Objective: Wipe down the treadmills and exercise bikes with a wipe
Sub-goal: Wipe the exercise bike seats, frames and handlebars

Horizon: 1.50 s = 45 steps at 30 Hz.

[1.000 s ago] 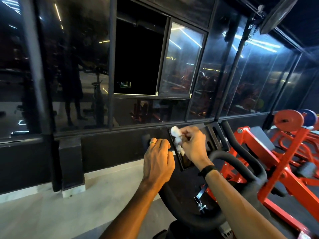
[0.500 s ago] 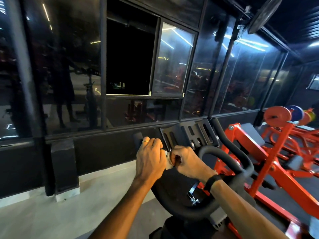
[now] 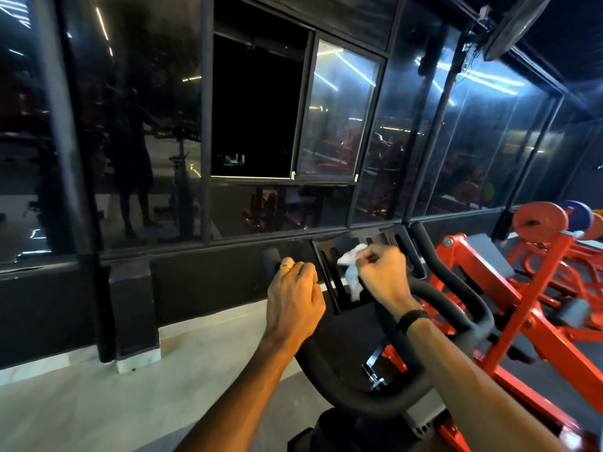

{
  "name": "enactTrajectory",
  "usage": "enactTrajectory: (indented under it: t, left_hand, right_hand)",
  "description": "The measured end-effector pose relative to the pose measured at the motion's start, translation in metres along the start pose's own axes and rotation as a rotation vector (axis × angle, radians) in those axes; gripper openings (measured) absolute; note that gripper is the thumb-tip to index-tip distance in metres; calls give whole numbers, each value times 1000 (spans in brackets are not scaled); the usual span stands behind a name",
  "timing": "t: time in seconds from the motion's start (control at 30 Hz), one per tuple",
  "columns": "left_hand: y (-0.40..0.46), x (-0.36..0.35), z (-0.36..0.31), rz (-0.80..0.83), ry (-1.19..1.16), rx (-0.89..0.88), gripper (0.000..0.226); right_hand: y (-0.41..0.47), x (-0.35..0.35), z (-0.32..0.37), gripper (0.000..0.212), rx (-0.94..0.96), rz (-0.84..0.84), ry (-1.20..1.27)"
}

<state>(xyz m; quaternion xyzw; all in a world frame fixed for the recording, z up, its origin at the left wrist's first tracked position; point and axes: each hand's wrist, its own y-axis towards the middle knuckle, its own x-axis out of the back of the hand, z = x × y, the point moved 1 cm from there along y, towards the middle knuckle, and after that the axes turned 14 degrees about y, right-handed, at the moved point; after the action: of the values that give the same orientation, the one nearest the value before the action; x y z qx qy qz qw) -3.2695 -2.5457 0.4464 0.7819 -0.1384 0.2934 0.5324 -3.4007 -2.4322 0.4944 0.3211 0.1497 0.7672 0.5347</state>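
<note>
An exercise bike's black looped handlebar (image 3: 355,401) fills the lower middle of the head view. At its front stands a black slotted holder plate (image 3: 339,282). My right hand (image 3: 381,275) grips a crumpled white wipe (image 3: 352,272) and presses it against the face of that plate. My left hand (image 3: 293,298), with a ring on one finger, curls round the left handlebar grip (image 3: 271,259) just left of the plate. A black band sits on my right wrist.
A dark glass wall with a black frame (image 3: 205,125) runs close in front of the bike. Orange weight machines (image 3: 522,298) with coloured plates (image 3: 540,221) crowd the right side. Pale floor (image 3: 98,402) lies to the left, and a wall fan (image 3: 515,24) hangs at the upper right.
My right hand slid the wipe down the holder plate to its lower edge, then back up onto the plate's face. My left hand kept its hold on the grip.
</note>
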Motion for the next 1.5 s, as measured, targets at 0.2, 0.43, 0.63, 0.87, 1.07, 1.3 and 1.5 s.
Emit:
enactTrajectory:
  t: [0.2, 0.43, 0.63, 0.87, 1.07, 1.3, 1.5]
  left_hand:
    - [-1, 1, 0, -9, -5, -2, 14]
    - [-1, 4, -2, 32, 42, -4, 13]
    - [-2, 1, -3, 48, -19, 15, 8]
    - [-2, -1, -2, 1, -38, 18, 25]
    - [-2, 1, -4, -11, -60, 19, 31]
    - [-5, 0, -6, 19, -2, -38, 37]
    - [-9, -2, -36, 107, -14, 40, 53]
  right_hand:
    - [18, -16, -3, 20, 179, 15, -323]
    - [30, -58, -7, 32, 127, 9, -264]
    - [32, -84, 6, 37, -153, -69, 194]
    - [33, -67, 10, 35, -264, 166, 644]
    - [25, -38, 16, 35, -505, 294, 877]
    - [22, 6, 10, 36, -399, -257, 866]
    - [24, 52, -24, 40, -365, -445, 582]
